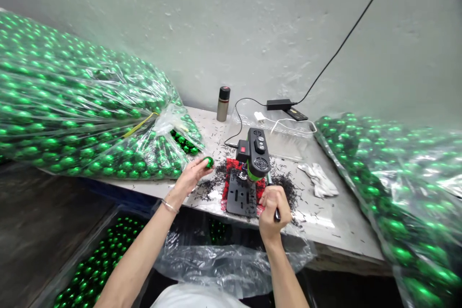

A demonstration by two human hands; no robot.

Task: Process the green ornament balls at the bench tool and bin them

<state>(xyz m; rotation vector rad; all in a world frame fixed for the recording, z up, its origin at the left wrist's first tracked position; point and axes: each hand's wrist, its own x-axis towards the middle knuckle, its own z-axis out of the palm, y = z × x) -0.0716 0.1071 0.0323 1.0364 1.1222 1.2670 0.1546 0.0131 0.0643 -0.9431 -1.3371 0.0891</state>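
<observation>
My left hand (194,174) holds a shiny green ball (208,162) at its fingertips, just left of a small black press machine (259,154). My right hand (275,204) is wrapped round the machine's lever handle (277,215), on the right of its base. The machine's flat black slotted plate (241,196) sits over a red mat (231,165). Small black scraps (285,187) lie scattered around the base on both sides.
Large clear bags of green balls stand left (72,106) and right (393,192) on the table (325,224). Behind the machine are a bottle (223,104), a power adapter (279,104) and cables. White gloves (319,180) lie right. An open bag of balls (104,255) is below left.
</observation>
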